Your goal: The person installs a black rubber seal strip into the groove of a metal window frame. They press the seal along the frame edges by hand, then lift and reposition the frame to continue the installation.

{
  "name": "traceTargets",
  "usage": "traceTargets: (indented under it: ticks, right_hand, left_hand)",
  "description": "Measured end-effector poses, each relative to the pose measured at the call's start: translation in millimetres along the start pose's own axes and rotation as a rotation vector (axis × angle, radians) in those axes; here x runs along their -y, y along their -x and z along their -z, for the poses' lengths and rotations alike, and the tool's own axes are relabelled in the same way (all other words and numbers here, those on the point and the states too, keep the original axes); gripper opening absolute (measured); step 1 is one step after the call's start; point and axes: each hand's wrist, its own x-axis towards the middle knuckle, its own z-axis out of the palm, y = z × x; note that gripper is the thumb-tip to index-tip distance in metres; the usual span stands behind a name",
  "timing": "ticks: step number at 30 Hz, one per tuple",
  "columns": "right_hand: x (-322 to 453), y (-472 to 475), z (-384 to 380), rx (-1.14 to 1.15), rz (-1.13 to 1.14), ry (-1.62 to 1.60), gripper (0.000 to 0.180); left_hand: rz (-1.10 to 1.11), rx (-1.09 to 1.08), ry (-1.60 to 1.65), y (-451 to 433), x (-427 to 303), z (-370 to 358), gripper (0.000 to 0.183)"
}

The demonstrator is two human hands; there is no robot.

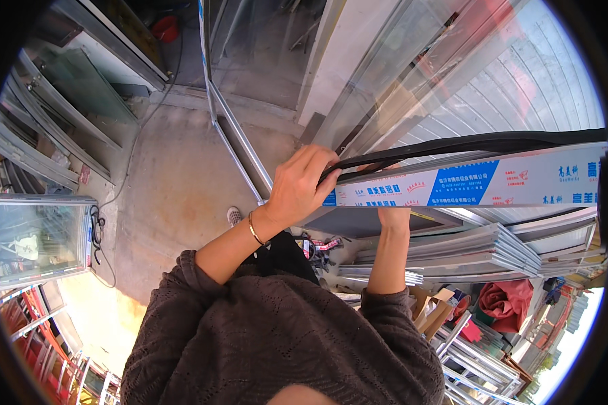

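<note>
My left hand (pixel 304 185), with a bracelet at the wrist, pinches a black rubber sealing strip (pixel 435 148) between thumb and fingers. It is at the left end of an aluminium profile (pixel 466 179) covered in printed protective film. The strip runs along the profile's upper side and off to the right. My right hand (pixel 395 217) reaches up behind the profile from below. Only its wrist and a bit of its fingers above the profile show, so its grip is hidden. Slim metal frame bars (pixel 240 147) stand beyond my left hand.
Glass panes in frames (pixel 40 243) lean at the left, beside a dark cable (pixel 142 119). Stacked aluminium profiles (pixel 451 253) lie at the right, with a cardboard box (pixel 432 311) and red cloth (pixel 506 304) below. A red bucket (pixel 165 29) stands past the doorway.
</note>
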Motion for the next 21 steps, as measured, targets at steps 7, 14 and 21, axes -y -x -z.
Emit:
traceTargets:
  ticks: [7, 14, 21]
  right_hand:
    - [1.5, 2.4, 4.9, 0.012, 0.051, 0.053, 0.029]
    - [10.6, -11.2, -7.7, 0.074, 0.177, 0.411, 0.025]
    - [6.3, -18.7, -4.3, 0.196, 0.000, -0.007, 0.032]
  left_hand:
    - [-0.012, 0.036, 0.000, -0.9, 0.7, 4.4, 0.023]
    - [-0.017, 0.027, 0.011, -0.1, 1.4, 4.9, 0.024]
    - [-0.033, 0.029, 0.009, -0.2, 5.4, 3.9, 0.024]
